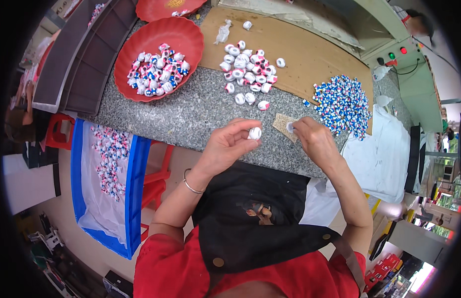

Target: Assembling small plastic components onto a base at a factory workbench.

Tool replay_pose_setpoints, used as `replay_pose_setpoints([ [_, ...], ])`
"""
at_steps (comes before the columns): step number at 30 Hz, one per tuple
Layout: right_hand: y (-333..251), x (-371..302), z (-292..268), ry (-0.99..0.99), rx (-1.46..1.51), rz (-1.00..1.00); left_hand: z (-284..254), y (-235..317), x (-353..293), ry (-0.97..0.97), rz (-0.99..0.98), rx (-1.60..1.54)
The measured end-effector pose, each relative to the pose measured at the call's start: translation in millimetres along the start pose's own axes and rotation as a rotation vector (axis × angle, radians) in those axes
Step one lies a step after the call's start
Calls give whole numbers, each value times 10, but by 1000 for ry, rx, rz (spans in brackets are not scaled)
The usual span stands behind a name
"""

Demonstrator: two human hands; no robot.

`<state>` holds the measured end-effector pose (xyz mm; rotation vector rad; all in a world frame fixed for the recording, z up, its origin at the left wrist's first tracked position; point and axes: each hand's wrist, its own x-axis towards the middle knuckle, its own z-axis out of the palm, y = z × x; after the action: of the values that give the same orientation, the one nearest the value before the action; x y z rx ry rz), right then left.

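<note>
Grey stone worktop (181,124) bears cardboard (300,47) toward its far edge, red stool (158,177) below; near its front edge, left hand (224,142) pinches a white ball (255,133), right hand (315,140) a pale disc (289,127)

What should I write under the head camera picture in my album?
Left hand holds a small white piece, right hand beside a tan pad, red bowl of wrapped-looking pieces beyond.
</note>
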<state>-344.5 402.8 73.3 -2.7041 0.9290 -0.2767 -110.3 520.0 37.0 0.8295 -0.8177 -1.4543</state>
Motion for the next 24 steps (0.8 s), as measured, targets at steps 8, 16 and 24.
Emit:
replay_pose_setpoints([
  [8, -4, 45, 21, -47, -38, -52, 43, -70, 69, 38, -79, 6],
  [16, -206, -58, -61, 180, 471, 336, 225, -290, 230, 142, 330, 535],
  [24, -304, -276, -23, 86, 1240, 591, 395, -324, 217, 28, 459, 771],
])
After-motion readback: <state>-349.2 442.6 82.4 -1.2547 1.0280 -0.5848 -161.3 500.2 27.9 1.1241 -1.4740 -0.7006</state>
